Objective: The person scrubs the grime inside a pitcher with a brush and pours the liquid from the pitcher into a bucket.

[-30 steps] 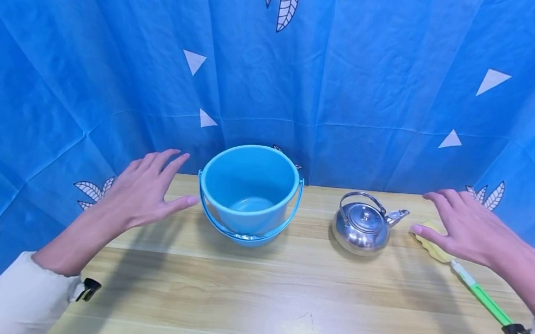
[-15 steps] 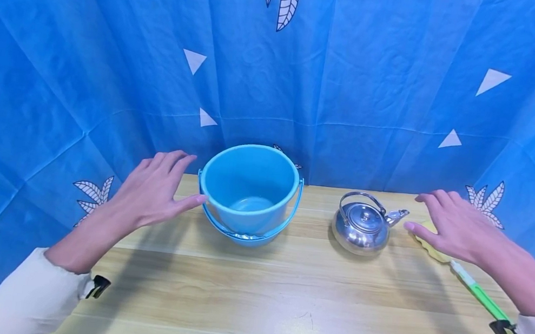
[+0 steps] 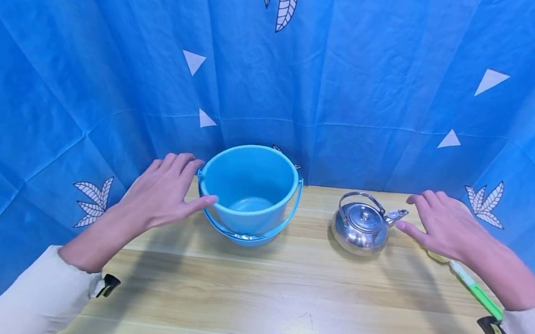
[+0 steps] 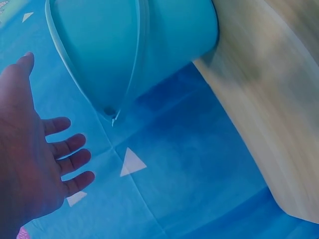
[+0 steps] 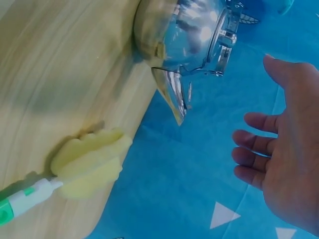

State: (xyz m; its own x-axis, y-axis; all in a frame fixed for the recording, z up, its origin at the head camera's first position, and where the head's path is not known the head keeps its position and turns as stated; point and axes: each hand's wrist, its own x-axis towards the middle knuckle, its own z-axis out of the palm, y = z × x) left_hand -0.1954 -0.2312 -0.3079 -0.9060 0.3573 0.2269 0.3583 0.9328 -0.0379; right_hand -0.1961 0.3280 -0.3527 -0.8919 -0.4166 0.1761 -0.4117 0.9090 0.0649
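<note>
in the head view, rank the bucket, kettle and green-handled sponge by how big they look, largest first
1. Bucket
2. Kettle
3. Green-handled sponge, by visible area; the right hand hides part, so its full size is unsure.

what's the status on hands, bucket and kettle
Left hand open beside blue bucket, right hand open near metal kettle. Bucket upright, bail handle lowered. Yellow sponge brush by right hand, clear of kettle.
</note>
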